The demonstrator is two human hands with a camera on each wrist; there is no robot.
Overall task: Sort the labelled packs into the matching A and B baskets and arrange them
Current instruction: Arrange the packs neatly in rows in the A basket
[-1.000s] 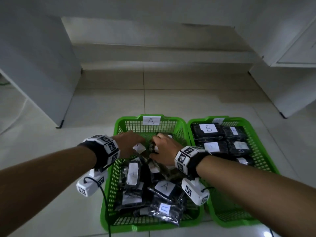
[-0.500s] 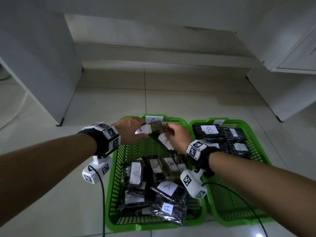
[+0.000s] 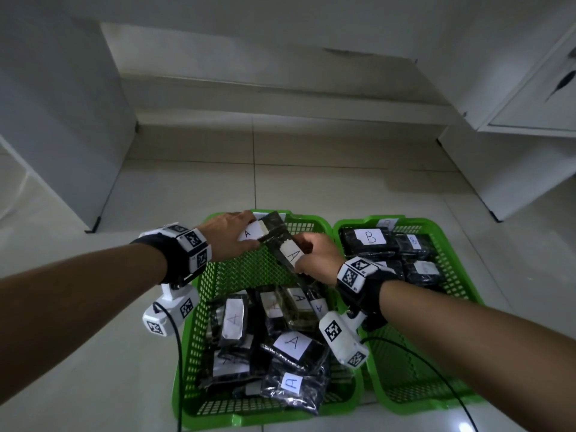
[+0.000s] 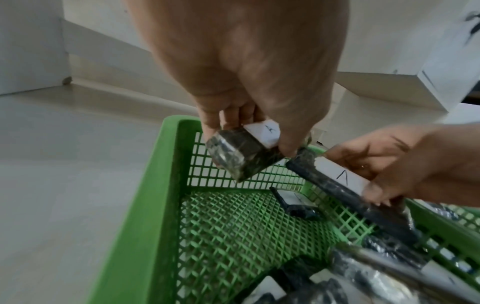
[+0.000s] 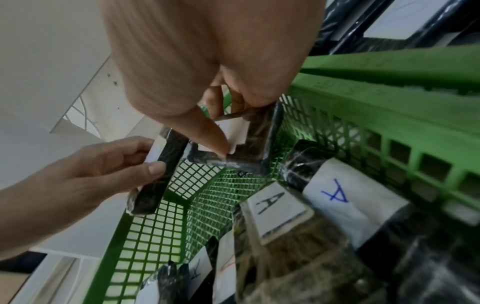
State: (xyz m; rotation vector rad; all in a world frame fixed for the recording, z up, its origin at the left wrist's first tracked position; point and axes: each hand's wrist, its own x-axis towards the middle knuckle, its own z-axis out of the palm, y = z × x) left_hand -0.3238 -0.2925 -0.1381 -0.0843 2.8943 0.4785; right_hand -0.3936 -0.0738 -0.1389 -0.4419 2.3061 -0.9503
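Two green mesh baskets sit side by side on the floor. Basket A is on the left, basket B on the right. My left hand grips a dark pack with a white A label above basket A's far left corner. My right hand pinches a longer A pack, tilted over the far end. Several A packs lie piled in the near half of basket A. B packs lie in rows in basket B. One small pack rests by basket A's far wall.
White cabinets stand at the left and a white cabinet at the right, with a low step behind the baskets. Tiled floor lies beyond them. Cables hang from both wrist cameras over the basket rims.
Both hands have risen out of the pile and moved to the far end of basket A, each carrying one A pack.
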